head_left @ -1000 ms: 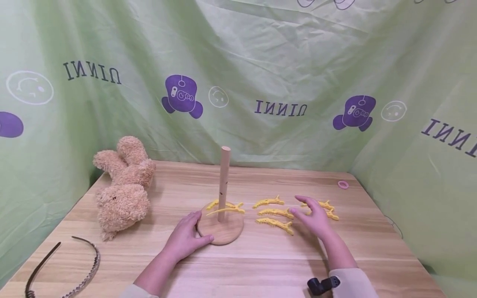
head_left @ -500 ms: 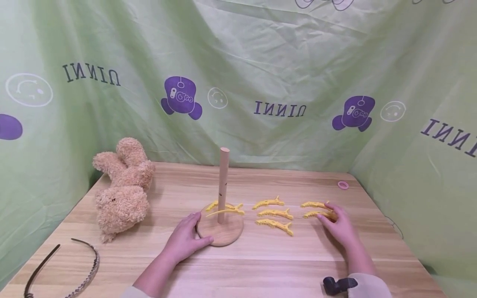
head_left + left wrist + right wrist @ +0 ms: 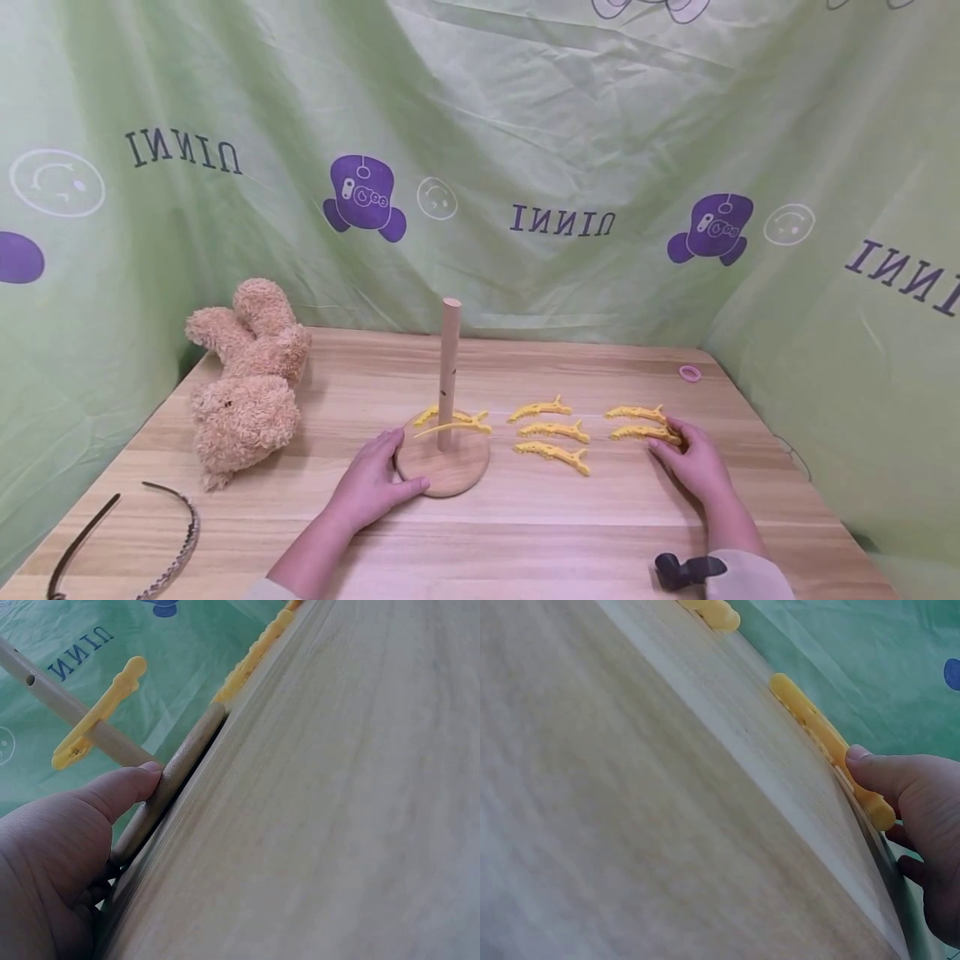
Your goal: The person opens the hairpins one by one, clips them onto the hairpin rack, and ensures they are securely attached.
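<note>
My left hand (image 3: 375, 475) holds the round base of a wooden stand (image 3: 450, 475), thumb on top and fingers along its left edge. On the stand's upright post, low down, a yellow hair clip (image 3: 99, 716) sits clamped, one arm on each side of the post. My right hand (image 3: 697, 465) pinches the tail end of another yellow hair clip (image 3: 814, 724), which lies on the table. Just behind it is a similar hair clip (image 3: 633, 412). Between stand and right hand lie three more, a top one (image 3: 542, 408), a middle one (image 3: 553, 429) and a front one (image 3: 551, 454).
A fluffy brown plush toy (image 3: 243, 400) lies at the left of the table (image 3: 525, 542). Nearer the front left is a dark headband (image 3: 191, 533). A pink ring (image 3: 690, 374) sits at the back right. Green printed cloth (image 3: 480, 150) surrounds the table's back and sides.
My right hand has moved right, from above the middle clips to the front clip of the right pair, and its fingers have closed on it. The left hand stays on the base.
</note>
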{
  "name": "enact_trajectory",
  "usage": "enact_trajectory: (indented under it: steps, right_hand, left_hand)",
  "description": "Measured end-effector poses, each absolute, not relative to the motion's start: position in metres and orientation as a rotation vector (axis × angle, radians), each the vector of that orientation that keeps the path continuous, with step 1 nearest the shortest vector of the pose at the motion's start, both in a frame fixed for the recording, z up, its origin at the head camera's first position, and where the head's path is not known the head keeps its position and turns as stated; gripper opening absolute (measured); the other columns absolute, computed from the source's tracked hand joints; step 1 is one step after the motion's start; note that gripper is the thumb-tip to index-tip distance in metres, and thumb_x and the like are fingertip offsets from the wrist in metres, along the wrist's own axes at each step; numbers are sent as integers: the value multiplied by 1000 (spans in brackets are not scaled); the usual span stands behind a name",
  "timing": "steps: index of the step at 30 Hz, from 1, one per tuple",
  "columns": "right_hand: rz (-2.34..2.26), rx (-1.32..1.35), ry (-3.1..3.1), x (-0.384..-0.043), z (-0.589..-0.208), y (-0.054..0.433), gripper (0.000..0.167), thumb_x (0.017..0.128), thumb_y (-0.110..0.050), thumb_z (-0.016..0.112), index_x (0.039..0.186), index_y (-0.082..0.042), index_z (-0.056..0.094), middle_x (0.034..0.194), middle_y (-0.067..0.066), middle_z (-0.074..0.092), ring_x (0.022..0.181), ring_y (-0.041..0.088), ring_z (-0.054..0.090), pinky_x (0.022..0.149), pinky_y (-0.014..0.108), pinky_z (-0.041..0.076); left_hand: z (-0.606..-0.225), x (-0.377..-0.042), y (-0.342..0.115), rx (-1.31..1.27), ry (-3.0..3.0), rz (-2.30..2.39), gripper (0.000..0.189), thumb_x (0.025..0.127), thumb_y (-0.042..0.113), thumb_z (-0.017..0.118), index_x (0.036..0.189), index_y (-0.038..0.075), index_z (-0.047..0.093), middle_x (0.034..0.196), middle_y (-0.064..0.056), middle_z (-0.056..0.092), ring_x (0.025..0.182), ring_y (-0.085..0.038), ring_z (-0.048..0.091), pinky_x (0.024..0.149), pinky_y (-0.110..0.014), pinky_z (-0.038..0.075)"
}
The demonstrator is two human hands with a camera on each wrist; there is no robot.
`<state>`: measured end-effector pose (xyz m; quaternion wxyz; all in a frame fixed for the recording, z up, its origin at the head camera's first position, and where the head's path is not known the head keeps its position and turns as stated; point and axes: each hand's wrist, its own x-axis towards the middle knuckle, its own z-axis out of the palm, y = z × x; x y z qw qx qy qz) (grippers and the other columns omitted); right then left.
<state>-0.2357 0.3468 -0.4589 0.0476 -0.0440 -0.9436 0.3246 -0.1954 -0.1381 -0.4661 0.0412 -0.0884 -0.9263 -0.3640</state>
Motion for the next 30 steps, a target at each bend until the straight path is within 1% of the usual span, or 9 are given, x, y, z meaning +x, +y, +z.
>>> enact_trajectory:
  steps: [4, 9, 13, 19, 22, 26, 30]
  right_hand:
    - [965, -150, -2901, -237, -460, 348, 75, 96, -35, 62, 145, 13, 32, 143, 38, 37, 134, 52, 34, 114, 62, 28]
    - [907, -113, -2898, -237, -463, 351, 71, 96, -32, 61, 143, 15, 34, 139, 38, 41, 131, 53, 37, 111, 62, 32]
    - [896, -98, -2890, -238, -464, 352, 70, 96, -32, 61, 142, 14, 35, 138, 37, 43, 130, 53, 38, 110, 62, 32]
    - [900, -97, -2894, -236, -463, 352, 69, 95, -34, 63, 141, 12, 39, 137, 37, 45, 129, 53, 39, 110, 63, 32]
    - [907, -97, -2900, -233, -461, 353, 64, 93, -30, 65, 137, 11, 43, 136, 37, 47, 128, 53, 41, 110, 63, 32]
    - [938, -95, -2900, -229, -459, 354, 58, 91, -28, 69, 129, 10, 48, 130, 36, 51, 124, 51, 46, 108, 62, 35]
    - [942, -76, -2901, -227, -458, 353, 62, 90, -32, 69, 131, 10, 48, 132, 35, 51, 125, 52, 45, 107, 63, 35]
  left_hand:
    - [-466, -195, -138, -268, -2841, -1115, 95, 74, 48, 81, 142, -8, 44, 148, -27, 44, 141, -45, 36, 118, -59, 27]
    - [-466, -195, -138, -268, -2848, -1103, 96, 74, 49, 80, 142, -7, 43, 148, -27, 44, 141, -45, 36, 118, -59, 27]
    - [-467, -196, -139, -269, -2848, -1099, 96, 74, 49, 80, 142, -8, 44, 148, -27, 44, 141, -45, 36, 118, -59, 27]
    - [-467, -196, -139, -272, -2844, -1101, 95, 74, 49, 80, 142, -8, 44, 148, -27, 44, 141, -45, 36, 118, -59, 27]
    - [-467, -195, -139, -273, -2845, -1101, 96, 74, 49, 80, 142, -8, 43, 148, -27, 44, 141, -45, 36, 118, -59, 27]
    - [-466, -195, -139, -270, -2848, -1098, 96, 74, 49, 80, 142, -8, 43, 148, -27, 44, 141, -45, 36, 118, -59, 27]
    - [-465, -195, -139, -265, -2846, -1107, 96, 74, 49, 80, 142, -8, 43, 148, -27, 44, 141, -45, 36, 118, -59, 27]
